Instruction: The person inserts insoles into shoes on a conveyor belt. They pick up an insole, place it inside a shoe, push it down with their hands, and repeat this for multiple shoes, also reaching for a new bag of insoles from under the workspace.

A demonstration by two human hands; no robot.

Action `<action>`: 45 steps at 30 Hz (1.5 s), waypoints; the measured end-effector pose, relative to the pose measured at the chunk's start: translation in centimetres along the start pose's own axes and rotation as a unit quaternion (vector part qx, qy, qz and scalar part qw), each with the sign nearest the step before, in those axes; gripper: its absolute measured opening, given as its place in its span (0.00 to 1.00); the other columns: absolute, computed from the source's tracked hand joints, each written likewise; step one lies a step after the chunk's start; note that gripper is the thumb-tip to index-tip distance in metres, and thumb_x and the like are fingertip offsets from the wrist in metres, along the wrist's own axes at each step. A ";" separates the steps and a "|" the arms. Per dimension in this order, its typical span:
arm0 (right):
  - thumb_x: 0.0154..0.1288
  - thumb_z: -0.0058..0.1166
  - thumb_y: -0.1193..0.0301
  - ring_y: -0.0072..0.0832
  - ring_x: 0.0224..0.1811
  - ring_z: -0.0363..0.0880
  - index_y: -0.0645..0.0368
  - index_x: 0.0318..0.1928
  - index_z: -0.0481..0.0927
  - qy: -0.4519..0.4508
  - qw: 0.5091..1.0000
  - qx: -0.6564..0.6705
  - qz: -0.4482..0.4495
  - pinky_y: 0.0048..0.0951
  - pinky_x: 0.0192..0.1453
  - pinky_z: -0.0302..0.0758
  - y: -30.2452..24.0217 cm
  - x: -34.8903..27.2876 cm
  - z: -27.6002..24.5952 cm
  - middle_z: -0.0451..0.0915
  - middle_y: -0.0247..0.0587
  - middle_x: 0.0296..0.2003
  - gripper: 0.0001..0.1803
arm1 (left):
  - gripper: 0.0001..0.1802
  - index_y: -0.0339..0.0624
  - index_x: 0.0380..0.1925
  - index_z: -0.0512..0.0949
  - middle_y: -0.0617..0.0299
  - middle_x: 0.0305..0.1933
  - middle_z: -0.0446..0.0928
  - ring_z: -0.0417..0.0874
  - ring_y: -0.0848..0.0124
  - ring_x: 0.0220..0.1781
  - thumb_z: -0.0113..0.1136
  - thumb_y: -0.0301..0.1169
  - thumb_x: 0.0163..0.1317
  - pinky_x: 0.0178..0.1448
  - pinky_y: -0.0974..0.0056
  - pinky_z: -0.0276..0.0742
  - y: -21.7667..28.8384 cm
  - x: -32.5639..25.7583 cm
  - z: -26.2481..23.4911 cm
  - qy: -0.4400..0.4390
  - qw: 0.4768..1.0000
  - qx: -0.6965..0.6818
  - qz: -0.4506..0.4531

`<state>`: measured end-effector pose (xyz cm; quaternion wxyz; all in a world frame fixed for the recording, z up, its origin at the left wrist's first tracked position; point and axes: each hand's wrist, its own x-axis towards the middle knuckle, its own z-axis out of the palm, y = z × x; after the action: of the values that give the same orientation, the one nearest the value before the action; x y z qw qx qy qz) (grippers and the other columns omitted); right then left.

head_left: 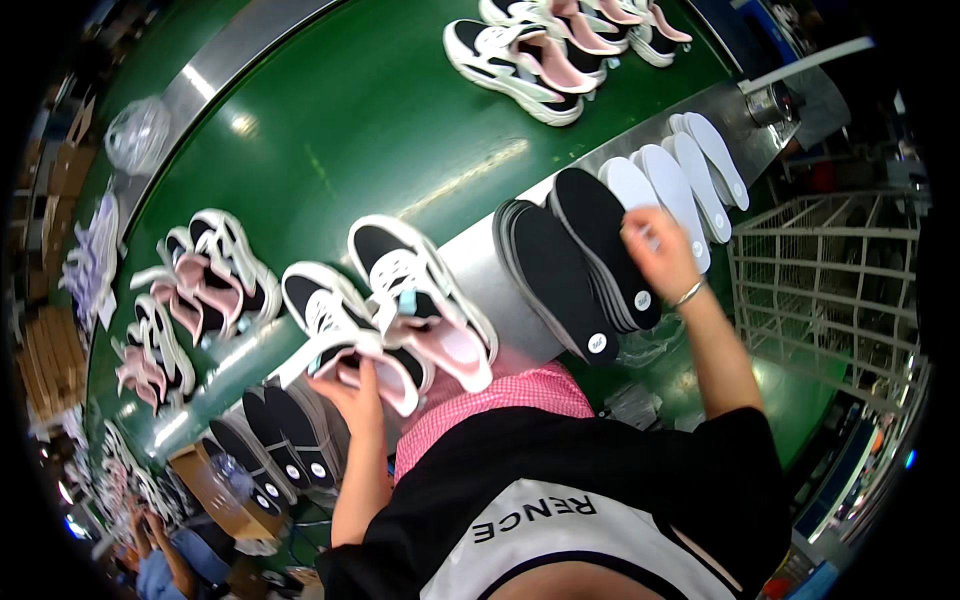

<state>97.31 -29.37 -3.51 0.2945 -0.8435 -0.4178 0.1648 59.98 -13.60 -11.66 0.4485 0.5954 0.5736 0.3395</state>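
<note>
Conveyor: green belt (350, 110) w/ steel rim (480, 255) curves across the view; worker stands at its near edge.

Step in hand (judged): fitting insoles into sneakers. L hand (355, 385) grips the heel end of a black-and-white sneaker w/ pink lining (335, 330), held at the belt rim, opening up. R hand (655, 250) is closed on an insole at the stack of black insoles (580, 265) leaning on the rim, just beside the white insoles (680, 180); exact pinch hidden behind the fingers.

Next move (judged): calls for one insole only, pulled free w/o toppling the stack, then carried left to the held shoe and fed toe-first.

Surroundings: second sneaker (425, 300) touches the held one on its right, so it crowds the entry path. More pairs at left (195, 290) and far end (545, 50). Wire basket (830, 270) at right, well apart. Box of black insoles (270, 445) below the rim. Plastic bag (138, 135) far left. Another person's hands (150, 525) low left, not involved.
</note>
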 end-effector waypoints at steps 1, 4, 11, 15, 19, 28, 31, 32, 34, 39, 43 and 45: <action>0.54 0.53 0.70 0.39 0.36 0.74 0.60 0.33 0.74 -0.021 0.998 -0.027 -0.056 0.32 0.40 0.71 -1.6 -1.6 1.7 0.75 0.43 0.32 0.08 | 0.37 0.34 0.58 0.50 0.51 0.54 0.64 0.67 0.65 0.54 0.57 0.24 0.51 0.58 0.63 0.61 0.1 0.8 -0.5 0.030 0.999 -0.032 0.032; 0.48 0.58 0.55 0.43 0.42 0.72 0.60 0.36 0.73 -0.092 0.972 -0.211 -0.037 0.39 0.43 0.70 -5.5 -5.1 6.3 0.71 0.47 0.42 0.22 | 0.19 0.32 0.49 0.64 0.56 0.43 0.73 0.74 0.71 0.44 0.51 0.22 0.56 0.49 0.68 0.68 0.1 3.6 -2.4 -0.097 0.990 -0.099 0.018; 0.42 0.62 0.56 0.40 0.43 0.72 0.55 0.35 0.72 -0.043 0.956 -0.283 0.065 0.43 0.41 0.67 -6.0 -6.2 9.9 0.73 0.44 0.41 0.22 | 0.17 0.32 0.36 0.75 0.58 0.28 0.78 0.76 0.74 0.30 0.51 0.38 0.58 0.36 0.70 0.71 1.8 5.8 -4.0 -0.111 0.994 0.016 0.017; 0.44 0.61 0.66 0.41 0.42 0.71 0.59 0.30 0.71 0.132 0.969 -0.182 -0.102 0.38 0.45 0.67 -6.3 -6.9 8.9 0.71 0.49 0.39 0.16 | 0.19 0.33 0.33 0.76 0.57 0.24 0.76 0.76 0.72 0.26 0.47 0.41 0.58 0.34 0.67 0.70 3.2 6.5 -4.7 -0.149 0.985 -0.014 -0.086; 0.44 0.54 0.75 0.38 0.34 0.73 0.62 0.22 0.71 0.004 0.974 0.001 -0.228 0.31 0.36 0.71 -15.7 -7.9 6.2 0.72 0.47 0.35 0.06 | 0.18 0.34 0.35 0.74 0.56 0.25 0.76 0.76 0.72 0.26 0.45 0.39 0.57 0.34 0.68 0.70 2.7 7.3 -4.5 -0.187 0.975 -0.030 -0.115; 0.49 0.49 0.72 0.37 0.33 0.77 0.60 0.28 0.79 -0.256 0.844 -0.375 -0.284 0.32 0.37 0.75 -23.5 -6.8 20.0 0.73 0.48 0.36 0.08 | 0.18 0.44 0.39 0.73 0.46 0.32 0.77 0.77 0.50 0.39 0.45 0.45 0.58 0.42 0.53 0.70 2.4 5.3 -3.3 -0.097 0.991 0.087 0.008; 0.51 0.49 0.68 0.43 0.41 0.74 0.62 0.31 0.77 -0.255 0.900 -0.283 -0.211 0.37 0.42 0.73 -23.3 -6.6 21.8 0.70 0.57 0.45 0.11 | 0.19 0.38 0.42 0.68 0.48 0.35 0.76 0.76 0.49 0.39 0.53 0.36 0.52 0.43 0.52 0.71 2.4 4.5 -2.9 -0.072 0.983 0.161 0.053; 0.51 0.50 0.66 0.44 0.41 0.73 0.62 0.32 0.75 -0.211 0.905 -0.267 -0.253 0.39 0.42 0.73 -22.8 -7.2 21.2 0.68 0.59 0.46 0.12 | 0.20 0.38 0.43 0.67 0.49 0.37 0.76 0.75 0.50 0.40 0.53 0.33 0.50 0.43 0.52 0.71 2.7 4.5 -3.0 -0.075 0.981 0.164 0.071; 0.48 0.55 0.60 0.46 0.44 0.70 0.62 0.36 0.70 -0.209 0.888 -0.296 -0.284 0.40 0.42 0.72 -23.4 -9.1 18.3 0.61 0.63 0.52 0.20 | 0.24 0.40 0.47 0.63 0.50 0.41 0.74 0.73 0.53 0.44 0.53 0.26 0.46 0.45 0.52 0.71 2.3 4.4 -3.2 -0.097 0.979 0.168 0.062; 0.47 0.51 0.60 0.38 0.32 0.76 0.58 0.31 0.74 -0.287 0.870 -0.356 -0.184 0.39 0.36 0.72 -23.0 -9.0 14.5 0.75 0.45 0.27 0.15 | 0.35 0.36 0.51 0.57 0.46 0.44 0.72 0.71 0.51 0.48 0.54 0.20 0.37 0.50 0.54 0.69 1.6 4.7 -2.5 -0.124 0.986 0.076 0.078; 0.49 0.47 0.70 0.38 0.35 0.77 0.57 0.28 0.78 -0.259 0.839 -0.383 -0.287 0.34 0.36 0.75 -23.1 -7.8 17.5 0.77 0.44 0.30 0.07 | 0.35 0.31 0.50 0.54 0.48 0.42 0.74 0.75 0.57 0.46 0.52 0.17 0.36 0.51 0.61 0.70 2.5 3.7 -3.0 -0.173 0.983 -0.023 0.063; 0.50 0.47 0.71 0.38 0.35 0.77 0.56 0.29 0.78 -0.278 0.834 -0.372 -0.299 0.35 0.37 0.74 -23.0 -7.4 20.5 0.77 0.45 0.30 0.07 | 0.35 0.30 0.50 0.53 0.47 0.45 0.72 0.76 0.60 0.46 0.52 0.17 0.36 0.52 0.65 0.69 1.0 3.7 -2.7 -0.185 0.977 -0.089 0.057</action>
<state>68.19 -17.01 -4.52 -0.1347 -0.6420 -0.7438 0.1284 58.32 -9.51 -10.13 0.5782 0.6373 0.4132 0.2981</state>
